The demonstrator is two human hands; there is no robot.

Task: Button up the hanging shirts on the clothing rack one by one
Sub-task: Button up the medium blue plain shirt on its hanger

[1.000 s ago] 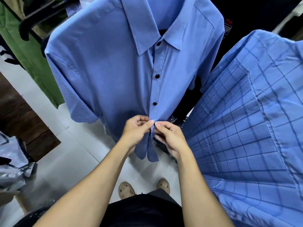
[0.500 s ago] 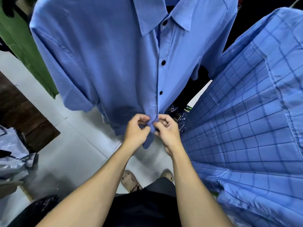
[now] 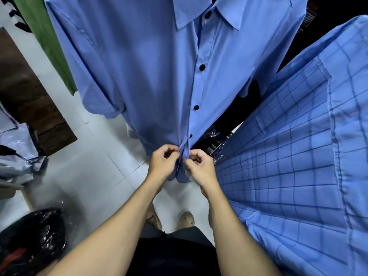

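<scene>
Far left: black plastic bag [image 3: 37, 236] on the white tile floor [image 3: 87, 156], grey bag [image 3: 16, 148] above it, dark wooden panel [image 3: 25, 92] behind. Green garment [image 3: 47, 42] hangs at upper left. Centre: plain blue shirt [image 3: 139, 66] hanging, four black buttons fastened down the placket, lowest visible one [image 3: 191, 136] just above the hands. Left hand [image 3: 162, 165] pinches the placket's left edge near the hem, fingers curled. Right hand [image 3: 200, 168] pinches the opposite edge, thumb and forefinger closed on cloth; both nearly touching. Right: blue checked shirt [image 3: 298, 156] hangs beside, close to right forearm.
</scene>
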